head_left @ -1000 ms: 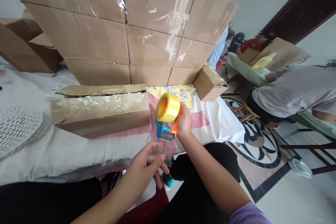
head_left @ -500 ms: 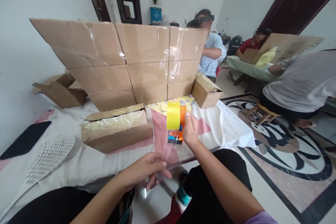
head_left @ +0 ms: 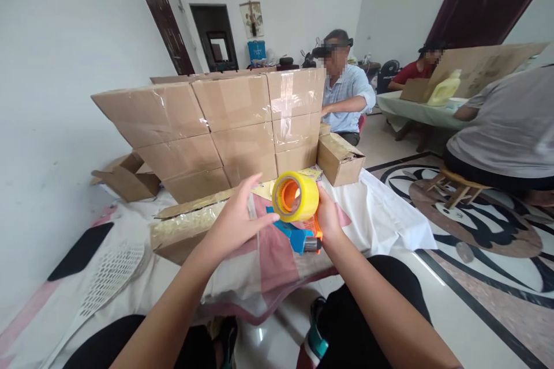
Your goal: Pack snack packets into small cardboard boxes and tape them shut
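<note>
My right hand (head_left: 328,219) grips an orange and blue tape dispenser (head_left: 298,230) that carries a yellow tape roll (head_left: 295,196). The dispenser is held above a white and pink cloth (head_left: 381,213) on a low surface. My left hand (head_left: 236,219) is raised just left of the roll with its fingers spread, and a thin clear strip of tape seems to run between them. A long flat cardboard box (head_left: 190,225) with a taped top lies just behind my left hand.
A stack of taped cardboard boxes (head_left: 225,127) stands behind, with a small box (head_left: 340,158) at its right and an open box (head_left: 127,179) at its left. A white mesh item (head_left: 108,274) lies at the left. Other people sit at the right around a table (head_left: 415,109).
My left hand has risen from near my lap to beside the tape roll and spread its fingers. The dispenser has turned so the roll's orange core faces me. The camera has tilted up.
</note>
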The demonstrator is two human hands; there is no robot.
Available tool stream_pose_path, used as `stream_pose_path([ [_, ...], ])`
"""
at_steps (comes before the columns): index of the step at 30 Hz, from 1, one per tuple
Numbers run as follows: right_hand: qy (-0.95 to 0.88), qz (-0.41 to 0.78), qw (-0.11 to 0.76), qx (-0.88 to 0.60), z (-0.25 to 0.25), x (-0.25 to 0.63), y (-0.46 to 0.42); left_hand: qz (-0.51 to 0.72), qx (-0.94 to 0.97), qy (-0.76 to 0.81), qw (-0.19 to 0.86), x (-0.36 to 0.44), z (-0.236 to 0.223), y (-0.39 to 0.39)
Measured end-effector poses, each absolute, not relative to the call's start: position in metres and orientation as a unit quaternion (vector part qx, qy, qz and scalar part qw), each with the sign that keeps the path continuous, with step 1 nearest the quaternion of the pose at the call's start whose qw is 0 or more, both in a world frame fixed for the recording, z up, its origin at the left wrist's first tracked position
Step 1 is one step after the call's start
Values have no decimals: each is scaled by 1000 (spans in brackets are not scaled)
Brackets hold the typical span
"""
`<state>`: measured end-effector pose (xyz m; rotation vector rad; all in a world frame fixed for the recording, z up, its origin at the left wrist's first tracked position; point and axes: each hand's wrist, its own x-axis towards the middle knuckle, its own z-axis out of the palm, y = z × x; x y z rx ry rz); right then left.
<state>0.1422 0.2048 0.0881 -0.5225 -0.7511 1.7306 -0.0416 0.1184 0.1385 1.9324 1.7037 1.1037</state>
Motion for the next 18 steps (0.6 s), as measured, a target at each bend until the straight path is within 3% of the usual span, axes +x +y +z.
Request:
stream_pose_path([
  [3,-292,790,485,-236,86,141,197,324,749,552,168,-36,126,129],
  [18,-333,822,399,-233,68,144,192,192,789,550,196,-29,103,138],
])
